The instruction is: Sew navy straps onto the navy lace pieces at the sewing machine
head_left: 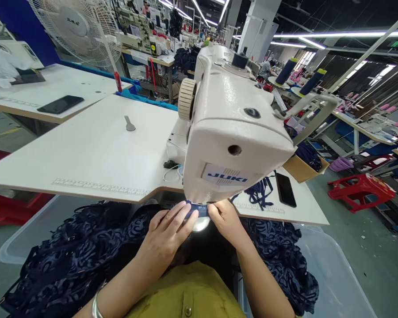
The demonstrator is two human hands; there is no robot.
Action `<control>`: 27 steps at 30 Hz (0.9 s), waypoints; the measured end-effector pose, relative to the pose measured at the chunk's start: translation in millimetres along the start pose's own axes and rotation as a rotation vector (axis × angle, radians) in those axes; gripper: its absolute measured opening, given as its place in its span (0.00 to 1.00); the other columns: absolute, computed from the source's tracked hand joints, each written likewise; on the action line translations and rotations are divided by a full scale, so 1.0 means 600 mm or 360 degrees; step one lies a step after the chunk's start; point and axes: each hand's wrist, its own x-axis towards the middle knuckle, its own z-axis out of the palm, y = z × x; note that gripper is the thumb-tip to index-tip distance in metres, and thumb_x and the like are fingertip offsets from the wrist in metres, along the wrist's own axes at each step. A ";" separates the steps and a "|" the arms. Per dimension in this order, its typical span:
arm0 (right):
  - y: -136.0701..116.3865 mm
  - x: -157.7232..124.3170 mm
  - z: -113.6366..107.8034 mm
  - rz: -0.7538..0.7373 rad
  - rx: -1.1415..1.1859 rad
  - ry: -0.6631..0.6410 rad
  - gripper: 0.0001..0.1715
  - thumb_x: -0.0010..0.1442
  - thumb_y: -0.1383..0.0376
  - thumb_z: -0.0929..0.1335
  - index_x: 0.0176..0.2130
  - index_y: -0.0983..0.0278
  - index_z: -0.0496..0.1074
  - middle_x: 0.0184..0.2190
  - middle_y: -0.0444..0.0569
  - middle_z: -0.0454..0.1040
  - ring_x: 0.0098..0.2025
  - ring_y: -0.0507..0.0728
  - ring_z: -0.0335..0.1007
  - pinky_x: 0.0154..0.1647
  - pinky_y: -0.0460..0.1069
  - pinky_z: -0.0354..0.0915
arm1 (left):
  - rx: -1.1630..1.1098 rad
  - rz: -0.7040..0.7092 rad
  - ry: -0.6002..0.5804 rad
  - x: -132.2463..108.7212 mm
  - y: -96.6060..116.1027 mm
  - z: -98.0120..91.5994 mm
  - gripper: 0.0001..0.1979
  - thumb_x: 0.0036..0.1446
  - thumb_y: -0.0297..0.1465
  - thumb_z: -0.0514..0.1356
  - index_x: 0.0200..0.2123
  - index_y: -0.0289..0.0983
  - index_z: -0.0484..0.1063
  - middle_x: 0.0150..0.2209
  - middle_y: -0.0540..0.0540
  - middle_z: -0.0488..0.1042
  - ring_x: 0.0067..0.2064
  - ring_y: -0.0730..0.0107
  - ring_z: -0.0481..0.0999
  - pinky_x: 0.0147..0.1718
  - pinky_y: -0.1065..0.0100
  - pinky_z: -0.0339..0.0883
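Note:
Beneath the head of a white JUKI sewing machine (232,132), a navy fabric strip (199,210) lies across the lit sewing spot. My left hand (170,229) presses on the strip's left part with fingers stretched forward and slightly apart. At its right end, my right hand (227,221) pinches the strip, its fingertips partly hidden by the machine head. The needle is out of sight behind the machine head. Dark patterned navy garments (69,251) are heaped at the left, and more garments (278,260) lie at the right, below the table edge.
The white tabletop (96,145) holds a small grey metal piece (129,124). Navy straps (260,192) and a black phone (285,190) lie right of the machine. Another phone (60,104) rests on the left table. Clear plastic bins (331,265) and a red stool (361,190) stand lower down.

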 end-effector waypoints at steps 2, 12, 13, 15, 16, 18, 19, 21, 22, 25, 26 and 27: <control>0.000 -0.001 0.001 0.0004 -0.0013 0.0007 0.14 0.64 0.68 0.59 0.27 0.62 0.64 0.32 0.46 0.69 0.37 0.54 0.64 0.39 0.48 0.60 | 0.0012 0.0014 -0.0018 -0.001 -0.002 0.001 0.21 0.64 0.23 0.46 0.58 0.37 0.64 0.56 0.39 0.69 0.61 0.60 0.63 0.57 0.59 0.55; -0.009 -0.011 -0.002 0.0113 0.0059 0.0128 0.06 0.65 0.67 0.60 0.41 0.61 0.65 0.34 0.44 0.68 0.37 0.53 0.65 0.40 0.48 0.61 | 0.0000 0.0034 -0.0103 -0.001 -0.001 0.003 0.22 0.63 0.22 0.48 0.60 0.37 0.61 0.57 0.40 0.68 0.62 0.58 0.62 0.58 0.57 0.55; -0.010 -0.013 -0.001 0.0144 0.0078 0.0166 0.06 0.64 0.67 0.60 0.42 0.61 0.64 0.34 0.44 0.68 0.37 0.53 0.65 0.39 0.48 0.61 | 0.0003 0.0048 -0.0108 0.000 -0.001 0.003 0.23 0.63 0.22 0.48 0.60 0.37 0.61 0.57 0.40 0.68 0.62 0.58 0.62 0.58 0.57 0.55; -0.010 -0.016 0.001 0.0177 0.0096 0.0207 0.07 0.64 0.67 0.61 0.43 0.61 0.64 0.36 0.45 0.68 0.38 0.54 0.65 0.40 0.48 0.61 | 0.0032 0.0113 -0.0106 0.002 -0.002 0.004 0.23 0.63 0.23 0.49 0.61 0.37 0.60 0.58 0.40 0.68 0.62 0.57 0.62 0.58 0.57 0.54; -0.011 -0.017 0.002 0.0186 0.0098 0.0210 0.07 0.64 0.67 0.61 0.43 0.62 0.64 0.37 0.45 0.68 0.38 0.54 0.65 0.40 0.48 0.61 | 0.0044 0.0137 -0.0097 0.004 -0.002 0.004 0.23 0.63 0.23 0.49 0.60 0.37 0.61 0.57 0.40 0.68 0.62 0.57 0.62 0.58 0.57 0.54; -0.013 -0.017 0.004 0.0222 0.0121 0.0201 0.07 0.64 0.66 0.60 0.43 0.62 0.64 0.35 0.45 0.68 0.38 0.54 0.65 0.40 0.48 0.62 | 0.0039 0.0140 -0.0055 0.010 0.000 0.004 0.22 0.62 0.23 0.49 0.59 0.36 0.62 0.57 0.40 0.69 0.61 0.57 0.64 0.58 0.57 0.54; -0.015 -0.017 0.004 0.0252 0.0146 0.0188 0.07 0.65 0.66 0.59 0.43 0.62 0.63 0.34 0.44 0.67 0.37 0.53 0.65 0.39 0.48 0.62 | 0.0028 0.0123 -0.0027 0.012 0.002 0.003 0.22 0.62 0.22 0.50 0.58 0.37 0.63 0.56 0.40 0.70 0.60 0.57 0.64 0.58 0.57 0.53; -0.020 -0.021 0.002 0.0337 0.0189 0.0149 0.08 0.65 0.63 0.59 0.44 0.62 0.62 0.30 0.41 0.66 0.33 0.53 0.65 0.36 0.48 0.62 | -0.0014 0.0101 0.0013 0.015 0.006 -0.001 0.22 0.61 0.21 0.50 0.57 0.37 0.64 0.55 0.40 0.71 0.59 0.58 0.66 0.58 0.56 0.52; -0.024 -0.024 -0.001 0.0392 0.0177 0.0121 0.09 0.65 0.61 0.61 0.44 0.62 0.61 0.28 0.40 0.65 0.31 0.52 0.65 0.34 0.47 0.62 | -0.0047 0.0093 0.0026 0.014 0.008 -0.004 0.22 0.60 0.20 0.50 0.57 0.36 0.64 0.54 0.40 0.71 0.58 0.58 0.66 0.58 0.57 0.52; -0.044 -0.042 -0.019 0.0456 -0.0032 -0.0024 0.11 0.62 0.55 0.65 0.40 0.61 0.65 0.26 0.39 0.65 0.28 0.52 0.64 0.30 0.46 0.60 | -0.0255 0.0087 0.0075 0.005 0.013 -0.021 0.25 0.58 0.21 0.54 0.59 0.32 0.60 0.54 0.36 0.68 0.59 0.58 0.64 0.57 0.58 0.55; -0.054 -0.049 -0.027 0.0359 -0.0089 -0.0135 0.11 0.63 0.55 0.64 0.37 0.60 0.67 0.26 0.40 0.68 0.29 0.52 0.65 0.30 0.46 0.60 | -0.0377 0.0111 0.0064 0.002 0.015 -0.027 0.26 0.57 0.22 0.55 0.59 0.31 0.58 0.54 0.35 0.67 0.59 0.57 0.63 0.57 0.58 0.57; -0.066 -0.056 -0.035 0.0187 -0.0110 -0.0278 0.12 0.64 0.56 0.63 0.35 0.60 0.69 0.28 0.41 0.71 0.30 0.52 0.67 0.32 0.46 0.61 | -0.0533 0.0147 0.0014 -0.001 0.017 -0.032 0.26 0.57 0.25 0.56 0.60 0.30 0.56 0.54 0.34 0.66 0.59 0.57 0.62 0.56 0.58 0.58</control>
